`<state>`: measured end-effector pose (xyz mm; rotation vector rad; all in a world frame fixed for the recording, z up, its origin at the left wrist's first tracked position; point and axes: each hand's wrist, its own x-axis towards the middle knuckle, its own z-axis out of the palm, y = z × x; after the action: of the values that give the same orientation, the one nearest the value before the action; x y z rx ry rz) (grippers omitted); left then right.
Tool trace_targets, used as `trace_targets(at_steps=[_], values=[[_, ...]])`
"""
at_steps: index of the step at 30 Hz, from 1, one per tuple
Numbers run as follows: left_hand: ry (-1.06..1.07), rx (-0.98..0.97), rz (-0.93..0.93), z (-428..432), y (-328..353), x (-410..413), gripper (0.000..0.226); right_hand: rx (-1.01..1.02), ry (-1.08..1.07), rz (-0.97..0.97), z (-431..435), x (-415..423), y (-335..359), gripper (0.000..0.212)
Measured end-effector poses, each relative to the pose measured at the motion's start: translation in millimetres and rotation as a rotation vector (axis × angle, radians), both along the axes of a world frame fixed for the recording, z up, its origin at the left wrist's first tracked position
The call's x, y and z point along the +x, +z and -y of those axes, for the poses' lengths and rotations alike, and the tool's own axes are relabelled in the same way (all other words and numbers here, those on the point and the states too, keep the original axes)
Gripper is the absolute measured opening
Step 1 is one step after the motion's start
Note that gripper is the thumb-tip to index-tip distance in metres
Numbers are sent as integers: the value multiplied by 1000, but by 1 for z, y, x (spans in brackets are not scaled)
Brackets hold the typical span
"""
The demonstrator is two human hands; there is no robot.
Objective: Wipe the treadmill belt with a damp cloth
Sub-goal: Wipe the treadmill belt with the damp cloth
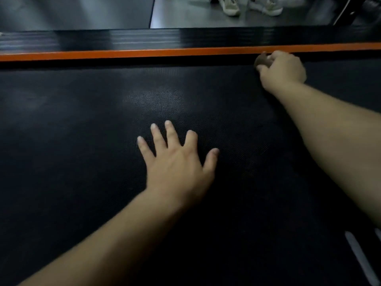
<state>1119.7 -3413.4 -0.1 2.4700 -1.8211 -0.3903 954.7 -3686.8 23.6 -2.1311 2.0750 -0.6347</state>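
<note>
Head view: my left hand (177, 159) lies flat on the black belt (82, 141), fingers straight and spread wide, palm down near the middle of the frame. My right hand (282, 69) reaches to the belt's far edge, fingers curled round a cloth (260, 60). Only a dark, blurred bunch of it shows past my knuckles. The cloth sits on the belt right against the orange strip (144, 53) that runs along that edge. Beyond the strip lies a black ribbed rail (144, 39), then grey floor (206, 19), where a pair of pale shoes (228, 6) stands at the top of the frame. A paler patch (154, 96) marks the belt between my hands. A white stripe (358, 256) crosses the lower right corner.
</note>
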Motion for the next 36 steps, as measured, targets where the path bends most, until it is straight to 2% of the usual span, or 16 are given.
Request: trace_targets(at_steps=[4,6,9,10,13,15,17,19,20,24,25,27,30,31,32,36], values=[[32,-33,47,2,-8,-14,90,52,335,-34,-30,-16,-9,23],[17,-42,56,3,-10,-12,88,34,291,-109,-21,-41,-2,29],[-5,-60,58,4,-11,-12,86,9,54,-69,-11,-63,6,36],[-5,-60,56,5,-10,-13,86,-12,59,-54,-17,-61,4,34],[9,-47,59,4,-10,-13,86,1,289,-47,-64,-49,-8,19],[16,-48,60,4,-10,-13,84,47,414,-86,-94,-57,-10,20],[16,-46,58,3,-10,-13,82,10,323,-135,-92,-73,-6,20],[11,-54,58,3,-10,-14,81,8,148,-103,-93,-78,-2,23],[13,-64,59,3,-10,-14,81,-8,137,-75,-101,-73,-3,23],[14,-79,71,2,-10,-14,81,34,481,-8,-187,-47,-11,22],[13,-79,70,2,-9,-14,82,59,551,-42,-197,-53,-9,22],[15,-82,69,2,-10,-14,81,24,496,-136,-176,-76,-5,17],[27,-77,75,0,-9,-16,81,-1,120,-127,-132,-104,0,30],[29,-79,76,1,-9,-17,80,-28,95,-113,-135,-102,-2,31],[29,-81,77,1,-8,-17,80,-23,135,-97,-148,-93,-6,30],[33,-86,67,-1,-6,-16,79,74,541,-45,-238,-76,-8,19]])
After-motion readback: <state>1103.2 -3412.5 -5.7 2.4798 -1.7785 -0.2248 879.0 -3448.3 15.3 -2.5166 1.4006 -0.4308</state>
